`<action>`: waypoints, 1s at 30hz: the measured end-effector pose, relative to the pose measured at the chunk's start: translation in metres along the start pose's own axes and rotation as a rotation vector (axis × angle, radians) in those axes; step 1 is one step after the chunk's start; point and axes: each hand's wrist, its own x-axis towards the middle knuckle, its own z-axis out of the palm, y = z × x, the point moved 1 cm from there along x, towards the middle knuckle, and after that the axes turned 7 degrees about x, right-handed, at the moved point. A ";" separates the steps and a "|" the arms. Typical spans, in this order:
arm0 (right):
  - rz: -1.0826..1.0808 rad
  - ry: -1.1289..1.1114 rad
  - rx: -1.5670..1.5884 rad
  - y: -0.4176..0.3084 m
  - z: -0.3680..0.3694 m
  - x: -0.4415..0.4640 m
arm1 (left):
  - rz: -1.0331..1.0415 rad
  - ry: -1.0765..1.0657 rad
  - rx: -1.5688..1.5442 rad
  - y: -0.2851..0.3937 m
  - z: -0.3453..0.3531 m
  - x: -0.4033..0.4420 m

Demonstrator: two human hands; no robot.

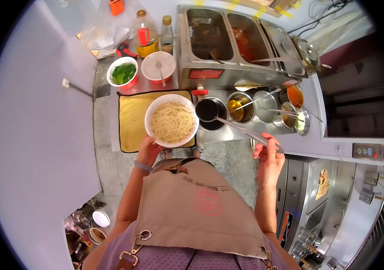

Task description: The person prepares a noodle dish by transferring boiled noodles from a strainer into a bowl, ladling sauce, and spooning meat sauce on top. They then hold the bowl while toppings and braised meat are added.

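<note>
My left hand (147, 150) grips the lower left rim of a white bowl (149, 126), its thumb at the edge. Pale noodles (172, 122) fill the bowl, which sits over a yellow cloth (131, 121) with a dark border. My right hand (269, 155) is closed around the long handle of a metal ladle (241, 129). The ladle's head holds dark liquid and is over a metal pot (213, 126), close to the bowl's right rim. Whether the head touches either one, I cannot tell.
Right of the pot stand a container of yellow oil (237, 107) and several others with spoons. Behind is a steel food warmer (201, 72). Back left are a bowl of greens (123, 74), a lidded tub (156, 63) and bottles (144, 36). A wall (34, 126) borders the left.
</note>
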 end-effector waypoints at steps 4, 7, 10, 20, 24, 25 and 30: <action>0.028 -0.067 0.014 0.005 0.011 0.000 | -0.014 0.011 -0.023 0.003 0.011 -0.003; 0.076 -0.115 0.015 0.016 0.022 -0.003 | -0.015 0.020 -0.021 0.011 0.022 -0.006; -0.063 -0.307 -0.129 0.030 0.028 -0.012 | -0.026 0.013 -0.027 0.012 0.024 -0.006; 0.040 -0.175 0.204 0.039 0.027 -0.014 | 0.015 -0.029 -0.028 0.015 0.025 -0.010; 0.279 -0.060 0.398 0.047 0.015 -0.003 | 0.037 -0.015 -0.061 0.014 0.018 -0.008; 0.273 -0.056 0.398 0.046 0.013 -0.003 | 0.051 -0.023 -0.072 0.014 0.016 -0.008; 0.046 -0.004 0.249 0.044 -0.013 0.005 | 0.042 -0.011 -0.059 0.013 -0.003 -0.013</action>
